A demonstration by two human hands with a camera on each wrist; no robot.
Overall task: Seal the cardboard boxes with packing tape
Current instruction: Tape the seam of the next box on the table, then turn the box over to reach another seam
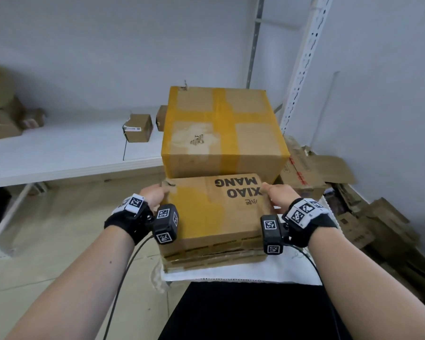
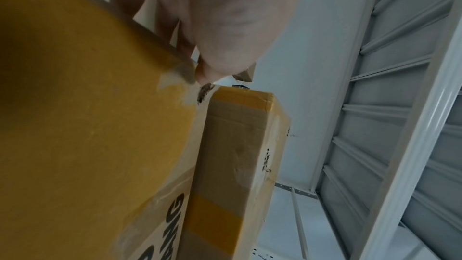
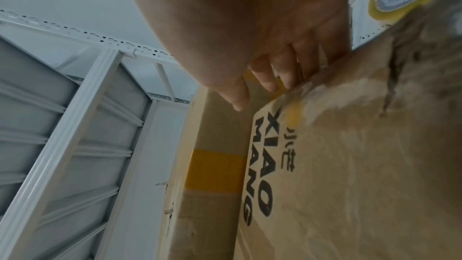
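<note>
Cardboard: flat brown box w/ yellow tape, "XIAO MANG" print [image 1: 214, 212], lies between hands. L hand [image 1: 155, 198] grips far-left corner, R hand [image 1: 279, 196] far-right edge; equally near, long axis across body.

The person is wearing a black wrist wrap behind the left hand [image 1: 155, 196] and another behind the right hand [image 1: 279, 196], and each is carrying a white band printed with black-and-white square code tags. On the inner side of each wrap a small black camera block [image 1: 166, 224] is hanging, showing the same sort of tags on its faces, with a thin black cable trailing back from it along the bare forearm. Both forearms are showing no sleeve, and a dark garment is covering the lap below them.
</note>
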